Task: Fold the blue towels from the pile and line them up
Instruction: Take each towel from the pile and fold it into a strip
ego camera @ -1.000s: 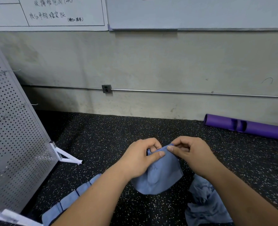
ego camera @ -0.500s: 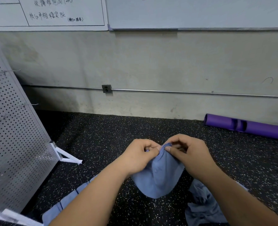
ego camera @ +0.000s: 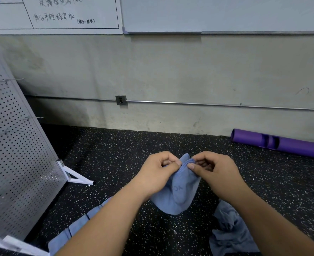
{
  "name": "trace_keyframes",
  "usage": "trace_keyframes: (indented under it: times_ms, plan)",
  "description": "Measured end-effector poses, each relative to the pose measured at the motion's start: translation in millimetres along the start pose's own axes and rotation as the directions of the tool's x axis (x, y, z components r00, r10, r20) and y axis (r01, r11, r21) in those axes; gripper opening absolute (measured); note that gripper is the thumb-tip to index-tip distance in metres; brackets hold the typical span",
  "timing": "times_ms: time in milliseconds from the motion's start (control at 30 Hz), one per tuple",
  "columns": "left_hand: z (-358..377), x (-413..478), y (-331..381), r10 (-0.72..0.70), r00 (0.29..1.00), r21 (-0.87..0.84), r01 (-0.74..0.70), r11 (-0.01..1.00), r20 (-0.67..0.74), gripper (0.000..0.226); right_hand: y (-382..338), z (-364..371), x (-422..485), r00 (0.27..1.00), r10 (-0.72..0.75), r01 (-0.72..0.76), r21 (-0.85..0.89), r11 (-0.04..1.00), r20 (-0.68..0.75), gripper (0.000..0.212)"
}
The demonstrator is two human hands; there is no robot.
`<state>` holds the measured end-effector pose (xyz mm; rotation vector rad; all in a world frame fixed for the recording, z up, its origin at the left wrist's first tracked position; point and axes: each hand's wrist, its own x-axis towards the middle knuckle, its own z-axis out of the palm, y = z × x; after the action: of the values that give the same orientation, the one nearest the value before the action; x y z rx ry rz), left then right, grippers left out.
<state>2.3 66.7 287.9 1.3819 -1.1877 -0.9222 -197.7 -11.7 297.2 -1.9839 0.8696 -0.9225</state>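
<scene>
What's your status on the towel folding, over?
Left hand and right hand pinch blue towel top edge. Crumpled pile right, folded towels left. Nothing blocking.

Dim, even indoor light; soft shadows; wide-angle bending at edges.

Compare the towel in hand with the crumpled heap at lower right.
The held towel hangs, pinched at its top edge by the left hand and right hand; the heap lies on the floor, no hand on it. The held towel drapes fairly smooth; the heap is bunched and wrinkled. Both are blue cloth.
</scene>
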Motion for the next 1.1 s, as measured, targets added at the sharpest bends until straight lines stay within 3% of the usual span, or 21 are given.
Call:
trace_keyframes:
  times_ms: [200, 367, 467, 600, 767, 967, 1033, 1100]
  plan:
    - [1.8, -2.6, 3.7, 0.003, 0.999, -0.013, -0.002, 1.0, 0.041, 0.008, 3.5, 2.0, 1.6, 0.999, -0.004, 0.005, 0.033, 0.999, -0.032, 0.022]
    - [0.5, -2.3, 4.1, 0.018, 0.997, -0.002, -0.018, 1.0, 0.081, 0.009, 5.5, -1.7, 4.3, 0.991, 0.031, -0.06, 0.227, 0.972, 0.127, 0.015]
    - [1.2, -2.4, 5.1, 0.038, 0.998, 0.028, -0.039, 0.999, 0.041, 0.009, 6.7, -2.2, 4.8, 0.997, 0.063, -0.072, 0.249, 0.966, 0.042, 0.019]
    - [-13.1, 2.8, 7.1, 0.092, 0.961, 0.043, -0.084, 0.996, -0.26, 0.018, 12.0, -15.5, 9.4, 0.984, 0.102, -0.058, 0.282, 0.958, -0.143, 0.035]
    - [-46.3, 8.8, 5.6, -0.068, 0.86, -0.161, -0.017, 0.987, -0.506, 0.028, 31.1, -45.4, 15.7, 0.912, 0.205, -0.103, 0.285, 0.953, -0.355, 0.027]
    - [-50.9, 15.9, -10.5, -0.05, 0.859, -0.114, -0.009, 0.993, -0.51, 0.036, 37.7, -56.3, 14.9, 0.893, 0.228, -0.129, 0.265, 0.956, -0.388, 0.018]
    - [-53.6, 16.4, -16.5, -0.032, 0.875, -0.043, 0.012, 0.999, -0.483, 0.039, 41.0, -59.8, 14.7, 0.889, 0.218, -0.141, 0.213, 0.967, -0.402, 0.015]
    - [-59.4, 15.4, -21.2, 0.022, 0.892, 0.136, 0.044, 0.99, -0.451, 0.036, 45.2, -64.7, 14.3, 0.891, 0.199, -0.161, 0.127, 0.979, -0.409, 0.013]
